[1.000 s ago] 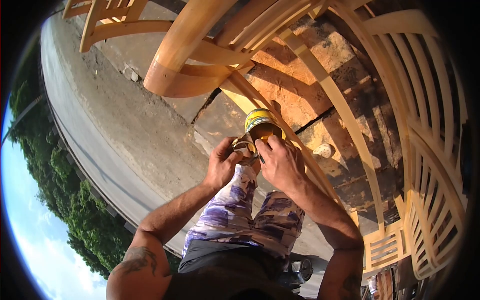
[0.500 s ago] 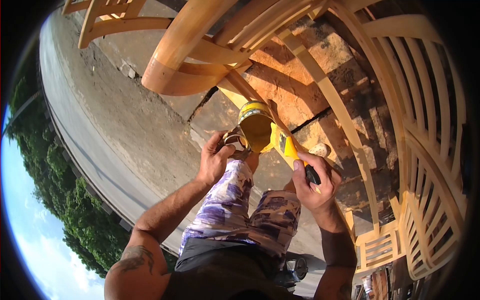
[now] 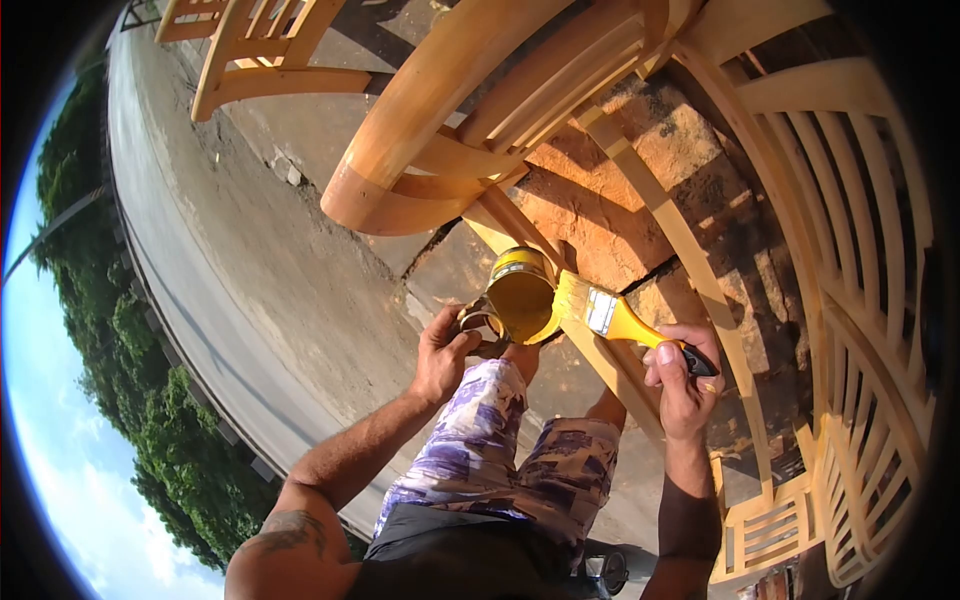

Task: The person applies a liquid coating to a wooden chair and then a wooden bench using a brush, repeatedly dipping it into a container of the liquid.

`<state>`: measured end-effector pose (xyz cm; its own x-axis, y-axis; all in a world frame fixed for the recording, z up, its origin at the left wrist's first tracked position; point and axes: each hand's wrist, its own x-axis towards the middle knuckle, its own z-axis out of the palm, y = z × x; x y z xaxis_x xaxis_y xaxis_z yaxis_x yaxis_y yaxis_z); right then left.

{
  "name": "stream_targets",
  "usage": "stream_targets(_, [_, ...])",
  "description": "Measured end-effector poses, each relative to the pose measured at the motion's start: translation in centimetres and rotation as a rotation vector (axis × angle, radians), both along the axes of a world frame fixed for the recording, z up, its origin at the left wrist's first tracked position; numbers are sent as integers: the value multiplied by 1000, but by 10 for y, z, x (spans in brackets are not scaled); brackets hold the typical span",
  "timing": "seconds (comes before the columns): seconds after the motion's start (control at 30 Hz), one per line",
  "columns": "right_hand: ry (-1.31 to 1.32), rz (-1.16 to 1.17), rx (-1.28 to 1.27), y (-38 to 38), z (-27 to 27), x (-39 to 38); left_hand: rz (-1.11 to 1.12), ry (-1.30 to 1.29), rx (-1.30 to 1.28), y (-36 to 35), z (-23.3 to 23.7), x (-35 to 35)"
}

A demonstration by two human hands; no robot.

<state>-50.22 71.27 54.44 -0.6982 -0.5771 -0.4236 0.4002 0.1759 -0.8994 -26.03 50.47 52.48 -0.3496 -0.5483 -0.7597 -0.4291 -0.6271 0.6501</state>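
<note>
My left hand (image 3: 443, 350) is closed on the ring-shaped handle (image 3: 468, 322) at the side of a can. The can (image 3: 518, 257) has a yellow band and tilts toward me, with yellow-brown liquid inside. In my right hand (image 3: 684, 380) is a paintbrush, gripped by the black end of its handle. This paintbrush (image 3: 628, 322) has a yellow handle and a pale metal band; its wet-looking yellowish bristles point left, right at the can's rim. Below both hands a narrow wooden rail (image 3: 610, 375) of the furniture runs diagonally.
A varnished wooden armrest (image 3: 385, 150) curves above the can. Slatted wooden chair parts (image 3: 860, 190) stand on the right, and more slatted furniture (image 3: 285, 85) is at the upper left. Orange-dusted paving (image 3: 590, 205) lies beneath. A road (image 3: 190, 260) runs along the left, beside trees.
The paintbrush has moved right, bringing its bristles from inside the can's opening to its rim. My right hand has turned and shifted outward. The whole view has shifted slightly.
</note>
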Motion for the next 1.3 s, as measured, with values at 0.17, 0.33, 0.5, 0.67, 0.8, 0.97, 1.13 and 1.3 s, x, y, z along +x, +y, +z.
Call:
stream_targets(0.17, [252, 126, -7, -65, -51, 6, -13, -41, 13, 5, -5, 20])
stream_targets(0.33, [391, 174, -32, -142, -111, 33, -14, -68, 47, 11, 1, 28])
stream_targets(0.5, [530, 258, -10, -189, -152, 47, -12, -86, 53, 13, -1, 40])
stream_targets(0.67, [509, 292, 98, -195, -157, 42, 11, -90, 51, 10, -1, 43])
stream_targets(0.8, [554, 224, 61, -195, -151, 44, 13, -93, 43, 6, -6, 47])
stream_targets(0.97, [653, 250, 4, -209, -155, 50, 40, -76, 75, 3, -3, 40])
stream_targets(1.13, [255, 287, 8, -217, -139, 48, 43, -80, 75, 3, -3, 43])
stream_targets(1.3, [228, 324, -127, -202, -43, 29, 10, -89, 34, 5, -9, 53])
